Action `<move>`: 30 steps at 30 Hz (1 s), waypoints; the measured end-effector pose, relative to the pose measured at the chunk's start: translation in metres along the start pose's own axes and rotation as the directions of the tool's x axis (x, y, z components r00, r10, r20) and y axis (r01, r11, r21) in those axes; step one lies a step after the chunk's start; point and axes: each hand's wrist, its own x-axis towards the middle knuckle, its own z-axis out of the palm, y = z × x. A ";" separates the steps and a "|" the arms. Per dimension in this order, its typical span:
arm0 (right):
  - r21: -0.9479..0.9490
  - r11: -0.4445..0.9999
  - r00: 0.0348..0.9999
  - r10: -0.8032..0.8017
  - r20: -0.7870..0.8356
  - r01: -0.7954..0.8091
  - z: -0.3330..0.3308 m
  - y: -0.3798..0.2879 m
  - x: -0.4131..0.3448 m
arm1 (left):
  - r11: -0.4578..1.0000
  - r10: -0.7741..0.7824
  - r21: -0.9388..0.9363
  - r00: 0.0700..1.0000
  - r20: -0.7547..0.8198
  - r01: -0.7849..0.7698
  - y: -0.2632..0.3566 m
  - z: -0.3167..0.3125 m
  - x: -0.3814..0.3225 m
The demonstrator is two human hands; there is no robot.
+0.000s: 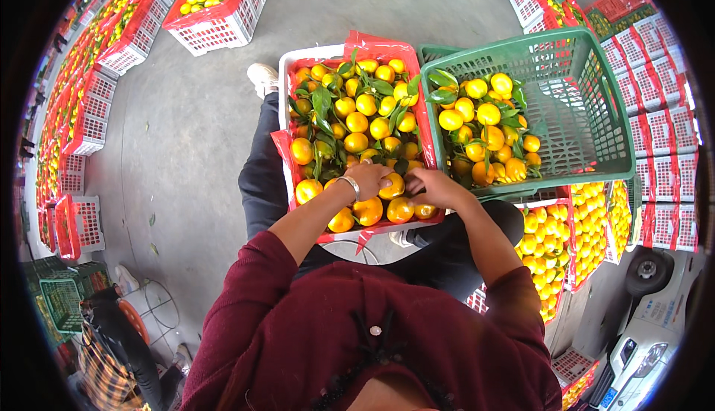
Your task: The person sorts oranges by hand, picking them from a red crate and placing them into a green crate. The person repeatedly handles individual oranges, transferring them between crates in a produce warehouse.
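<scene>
In front of me stands a white plastic crate (284, 67) lined with red plastic film (380, 42). It is filled with orange-yellow mandarins with green leaves. My left hand (368, 180), a silver bracelet at its wrist, reaches into the near half of this crate. Its fingertips touch a mandarin (392, 186); whether they grip it cannot be made out. Just to the right, my right hand (438, 189) is low over the fruit, fingers bent and parted, with no fruit visible between them. Beside the crate, a tilted green plastic basket (581, 109) holds leafy mandarins (489, 114) gathered at its left side.
Below the green basket are crates of stacked mandarins (544, 238). Red-lined crates (206, 34) line the left and far sides of the concrete floor (184, 132). Stacked white crates (665, 132) and a white vehicle (642, 338) are at right. Another person (120, 349) is at lower left.
</scene>
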 end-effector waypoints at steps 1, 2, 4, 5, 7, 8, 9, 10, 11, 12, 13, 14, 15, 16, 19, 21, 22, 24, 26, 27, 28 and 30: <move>-0.031 0.999 0.998 -0.040 -0.048 0.039 -0.008 -0.003 0.004 | 1.000 0.001 0.011 1.000 0.000 -0.001 0.004 -0.001 -0.002; 0.058 0.998 0.991 0.030 -0.132 -0.023 -0.023 -0.019 0.015 | 1.000 0.001 0.022 1.000 0.002 -0.001 0.006 -0.002 -0.004; 0.035 0.983 0.893 -0.147 -0.425 0.178 -0.027 0.000 0.065 | 1.000 0.014 0.024 0.999 -0.034 -0.013 0.000 0.008 -0.003; 0.015 0.989 0.901 -0.126 -0.415 0.145 -0.033 -0.008 0.088 | 1.000 0.020 0.021 0.999 -0.050 -0.019 -0.005 0.013 -0.003; -0.326 0.944 0.843 -0.211 -0.494 0.045 -0.036 0.004 0.131 | 0.999 0.018 0.040 0.999 -0.042 -0.016 0.000 0.009 -0.004; -0.396 0.916 0.839 -0.167 -0.518 -0.063 -0.037 0.001 0.150 | 0.999 0.019 0.035 0.998 -0.052 -0.017 0.000 0.010 -0.005; -0.484 0.865 0.813 -0.186 -0.552 -0.130 -0.036 -0.002 0.171 | 0.999 0.020 0.031 0.998 -0.061 -0.018 0.000 0.010 -0.006; -0.563 0.803 0.790 -0.209 -0.577 -0.199 -0.032 -0.010 0.186 | 1.000 0.018 0.020 0.997 -0.070 -0.017 0.001 0.011 -0.008; -0.645 0.676 0.825 -0.098 -0.557 -0.355 -0.033 -0.025 0.190 | 1.000 0.019 0.018 0.997 -0.068 -0.017 0.000 0.011 -0.008; -0.643 0.661 0.803 -0.102 -0.587 -0.386 -0.033 -0.018 0.198 | 1.000 0.007 0.008 0.998 -0.059 -0.007 0.000 0.011 -0.008; -0.636 0.646 0.777 -0.104 -0.620 -0.421 -0.034 -0.006 0.207 | 1.000 -0.001 0.002 0.999 -0.047 0.001 0.004 0.006 -0.011; -0.630 0.627 0.750 -0.107 -0.653 -0.459 -0.040 0.002 0.211 | 1.000 -0.004 -0.007 0.999 -0.038 0.004 0.006 0.003 -0.011; -0.666 0.595 0.779 -0.103 -0.618 -0.450 -0.048 0.011 0.212 | 1.000 0.007 -0.003 0.999 -0.040 -0.007 0.005 0.004 -0.011; -0.671 0.608 0.832 -0.030 -0.553 -0.424 -0.058 0.016 0.210 | 1.000 0.010 0.002 0.999 -0.050 -0.010 0.004 0.006 -0.011; -0.578 0.802 0.794 -0.251 -0.554 -0.150 -0.071 0.018 0.181 | 1.000 0.021 0.007 0.997 -0.077 -0.021 0.002 0.014 -0.010; -0.413 0.910 0.822 -0.253 -0.511 0.024 -0.079 -0.002 0.149 | 1.000 0.004 0.011 0.996 -0.093 -0.003 -0.001 0.017 -0.010; -0.274 0.960 0.880 -0.179 -0.440 0.058 -0.085 -0.006 0.127 | 1.000 0.007 0.011 0.996 -0.090 -0.006 0.000 0.016 -0.009; 0.178 0.975 0.988 -0.117 -0.097 0.133 -0.086 -0.002 0.080 | 1.000 0.010 0.015 0.997 -0.080 -0.008 0.006 0.011 -0.010; 0.066 0.997 0.944 0.015 0.329 -0.038 -0.085 -0.012 0.045 | 1.000 -0.005 0.013 0.997 -0.075 0.006 0.009 0.005 -0.010; 0.089 0.990 0.907 0.066 0.417 -0.113 -0.077 -0.009 0.036 | 1.000 -0.008 0.022 0.997 -0.079 0.010 0.008 0.006 -0.009; 0.108 0.976 0.860 0.111 0.497 -0.189 -0.068 -0.002 0.030 | 0.999 -0.007 0.035 0.997 -0.083 0.010 0.007 0.007 -0.009; -0.134 0.990 0.918 0.017 0.397 0.040 -0.052 0.006 0.028 | 0.999 -0.004 0.043 0.995 -0.104 0.008 0.007 0.007 -0.009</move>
